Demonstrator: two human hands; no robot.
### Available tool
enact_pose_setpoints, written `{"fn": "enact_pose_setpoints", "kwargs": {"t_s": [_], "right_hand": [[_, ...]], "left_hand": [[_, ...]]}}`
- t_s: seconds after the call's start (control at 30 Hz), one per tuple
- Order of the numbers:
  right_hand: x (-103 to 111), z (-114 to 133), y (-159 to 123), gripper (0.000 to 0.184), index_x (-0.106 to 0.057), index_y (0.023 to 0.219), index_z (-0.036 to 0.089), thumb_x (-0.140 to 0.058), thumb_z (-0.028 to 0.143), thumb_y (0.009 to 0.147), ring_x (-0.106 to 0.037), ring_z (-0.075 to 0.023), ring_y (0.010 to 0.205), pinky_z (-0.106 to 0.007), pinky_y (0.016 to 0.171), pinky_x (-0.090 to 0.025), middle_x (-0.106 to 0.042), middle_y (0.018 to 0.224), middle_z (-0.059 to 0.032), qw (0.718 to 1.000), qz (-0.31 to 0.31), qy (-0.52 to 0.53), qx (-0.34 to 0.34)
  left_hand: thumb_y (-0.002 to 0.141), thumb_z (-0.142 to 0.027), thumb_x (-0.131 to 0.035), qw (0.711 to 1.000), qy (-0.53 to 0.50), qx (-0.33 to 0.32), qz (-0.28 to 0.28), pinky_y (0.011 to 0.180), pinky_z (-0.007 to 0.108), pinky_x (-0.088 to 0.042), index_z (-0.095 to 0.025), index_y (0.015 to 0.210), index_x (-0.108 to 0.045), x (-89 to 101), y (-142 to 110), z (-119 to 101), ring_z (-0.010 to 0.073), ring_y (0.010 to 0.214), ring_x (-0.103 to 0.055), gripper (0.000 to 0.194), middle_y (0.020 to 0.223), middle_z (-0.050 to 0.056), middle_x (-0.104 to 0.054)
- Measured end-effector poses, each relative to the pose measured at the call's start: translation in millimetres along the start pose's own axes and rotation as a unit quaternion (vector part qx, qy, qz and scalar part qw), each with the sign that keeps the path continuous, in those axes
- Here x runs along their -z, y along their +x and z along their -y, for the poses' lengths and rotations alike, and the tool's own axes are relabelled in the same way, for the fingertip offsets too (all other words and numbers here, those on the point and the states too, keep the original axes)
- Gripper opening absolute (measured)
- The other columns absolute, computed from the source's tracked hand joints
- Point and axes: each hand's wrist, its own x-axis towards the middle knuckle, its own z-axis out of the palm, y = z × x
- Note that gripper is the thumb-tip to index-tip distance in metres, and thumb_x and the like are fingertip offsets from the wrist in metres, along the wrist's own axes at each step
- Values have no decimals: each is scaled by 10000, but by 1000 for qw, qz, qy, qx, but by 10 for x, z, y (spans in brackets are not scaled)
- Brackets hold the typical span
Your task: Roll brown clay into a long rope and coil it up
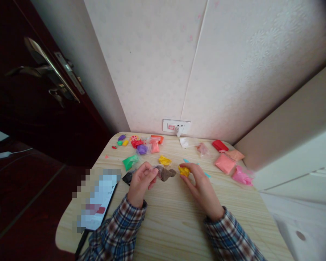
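Note:
My left hand (142, 183) pinches a clear plastic bag (159, 169) by its edge. A lump of brown clay (167, 174) sticks out of the bag toward the right. My right hand (202, 188) has its thumb and fingers around a piece of yellow clay (183, 171), a short gap away from the brown lump. A second yellow clay piece (164, 160) lies on the table just beyond the brown clay. Behind my right fingers lies a light blue stick-like tool (207, 174), partly hidden. A black packet (127, 177) lies left of my left hand, partly covered by it.
A green clay packet (130, 162), a purple packet (142, 149) and small colourful pieces (122, 143) lie at the back left of the table (168, 224). Red, salmon and pink packets (225, 163) lie at the right. A phone or tablet (101, 203) rests at the left edge. A wall socket (176, 126) sits behind.

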Motion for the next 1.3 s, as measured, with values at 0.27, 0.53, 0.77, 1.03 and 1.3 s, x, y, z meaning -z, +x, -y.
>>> {"fn": "enact_pose_setpoints", "kwargs": {"t_s": [0.27,0.53,0.77,1.03,1.3], "right_hand": [[106,-84,15,283,-538,1137,230,-464,338,886,-551,-199,1093,-385,903,-463,-597,1180,-76,974,10,215,-74],[94,-118,27,255,-553,1042,208,-505,378,858,-615,-197,985,-361,833,-497,-617,1097,-94,930,32,353,-100],[147,-62,22,267,-523,1093,236,-545,343,850,-597,-197,1057,-380,930,-451,-575,1190,-84,895,11,431,-119],[247,12,20,266,-541,1102,246,-556,327,849,-549,-223,1137,-401,948,-438,-613,1185,-84,845,-35,514,-145],[62,117,20,324,-492,1178,250,-457,378,882,-517,-238,1162,-289,656,-544,-549,1266,-108,902,-16,414,-124]], "left_hand": [[682,-480,-641,1000,13,3,27,397,156,-174,-175,587,-372,-77,0,-16,33,421,-300,417,503,-74,-395],[741,-507,-577,996,56,-30,66,433,180,-187,-173,587,-381,-92,76,74,51,464,-286,417,523,-67,-364],[717,-499,-613,995,45,-27,81,428,185,-205,-165,628,-441,-146,85,64,50,462,-325,386,559,-47,-476],[727,-467,-617,997,28,-28,72,384,156,-217,-180,727,-444,-140,130,124,46,448,-369,335,582,-50,-522],[735,-449,-598,990,82,-12,118,357,166,-256,-178,710,-429,-200,100,209,26,350,-403,321,618,-43,-584]]}}
